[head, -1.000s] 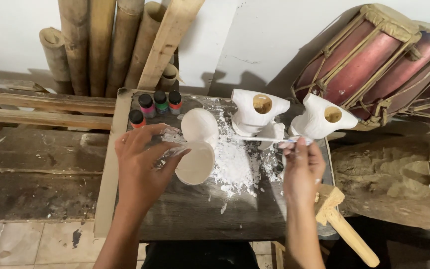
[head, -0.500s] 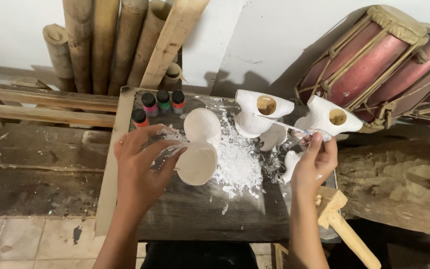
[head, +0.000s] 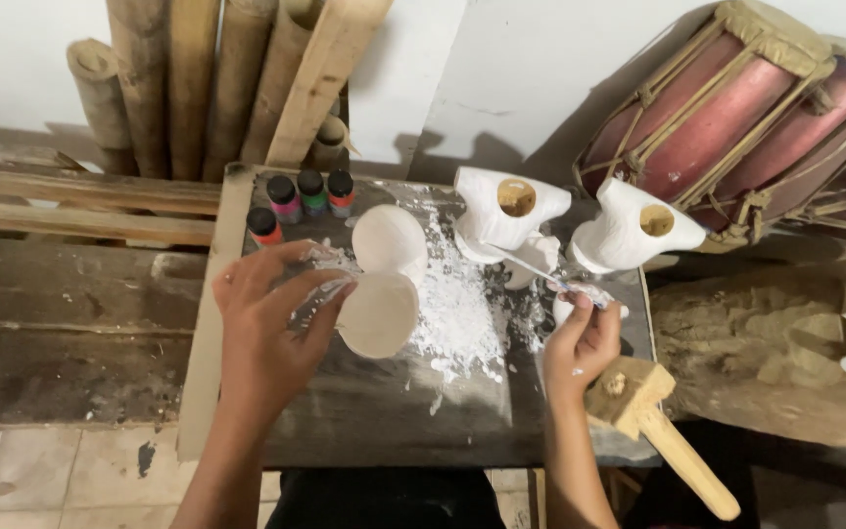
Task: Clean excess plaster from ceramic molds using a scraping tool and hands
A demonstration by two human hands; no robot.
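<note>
Mid-frame, our left hand point(head: 266, 323) curls its fingers around a white cup point(head: 376, 313). Right of centre, our right hand point(head: 580, 343) pinches a brush point(head: 540, 274).

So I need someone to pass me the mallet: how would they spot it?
Start from the dark work board and go to its front right corner, just below the right hand. The wooden mallet lies there, handle pointing off the board; it is bare wood, unlike the white figures behind.

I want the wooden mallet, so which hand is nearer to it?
Right. The right hand sits just left of the wooden mallet, almost touching its head. The left hand is far across the board, holding a white piece.
</note>
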